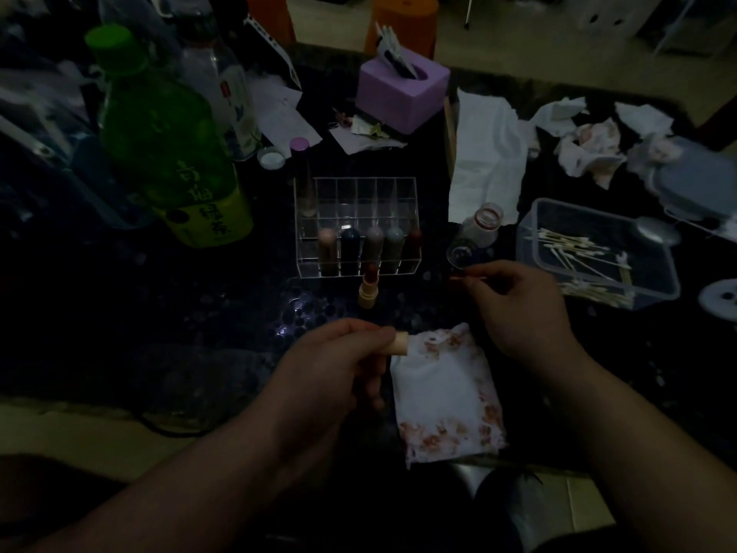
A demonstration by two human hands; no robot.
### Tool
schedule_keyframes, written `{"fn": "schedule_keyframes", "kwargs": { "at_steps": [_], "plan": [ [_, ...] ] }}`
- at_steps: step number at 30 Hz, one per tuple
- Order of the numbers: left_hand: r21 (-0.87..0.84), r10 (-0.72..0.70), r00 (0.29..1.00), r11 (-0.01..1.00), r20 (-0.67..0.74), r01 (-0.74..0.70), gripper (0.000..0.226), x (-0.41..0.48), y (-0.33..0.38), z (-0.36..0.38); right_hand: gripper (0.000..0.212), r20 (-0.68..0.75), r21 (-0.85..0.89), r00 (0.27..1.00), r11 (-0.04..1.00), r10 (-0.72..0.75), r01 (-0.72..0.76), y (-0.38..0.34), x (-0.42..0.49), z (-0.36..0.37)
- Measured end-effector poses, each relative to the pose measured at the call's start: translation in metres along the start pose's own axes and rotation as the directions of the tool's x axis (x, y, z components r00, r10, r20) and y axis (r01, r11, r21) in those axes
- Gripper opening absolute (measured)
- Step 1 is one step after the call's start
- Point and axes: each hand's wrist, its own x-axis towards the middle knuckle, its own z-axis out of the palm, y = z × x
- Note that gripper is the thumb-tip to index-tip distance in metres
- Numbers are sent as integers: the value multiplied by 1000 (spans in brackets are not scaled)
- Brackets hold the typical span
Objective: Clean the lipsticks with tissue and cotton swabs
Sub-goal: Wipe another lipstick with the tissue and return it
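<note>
My left hand (339,361) grips a beige lipstick part (401,343), its open end poking out to the right over a folded, red-stained tissue (442,397). My right hand (518,301) pinches a cotton swab (468,278) whose tip points left. An open lipstick (369,287) with a beige base stands on the dark table in front of a clear acrylic organizer (355,227). Several capped lipsticks sit in the organizer's front row.
A clear tub of cotton swabs (594,253) stands at the right, a small glass bottle (480,227) and clear cap beside it. Crumpled stained tissues (590,149) lie at the back right, a purple tissue box (401,87) behind, a green bottle (167,145) left.
</note>
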Motion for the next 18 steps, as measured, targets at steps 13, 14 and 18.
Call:
{"fn": "schedule_keyframes", "kwargs": {
  "at_steps": [13, 14, 18],
  "plan": [
    [-147, -32, 993, 988, 118, 49, 38, -1, 2, 1, 20, -93, 104, 993, 993, 73, -63, 3, 0, -8],
    [-178, -35, 989, 982, 142, 60, 38, 0, 2, 1, 23, -97, 157, 990, 984, 104, -88, 1, -2, -9],
    [-229, -18, 977, 971, 214, 68, 27, 0, 4, 3, 30, -85, 230, 984, 964, 155, -132, -3, -6, -14]
  ]
}}
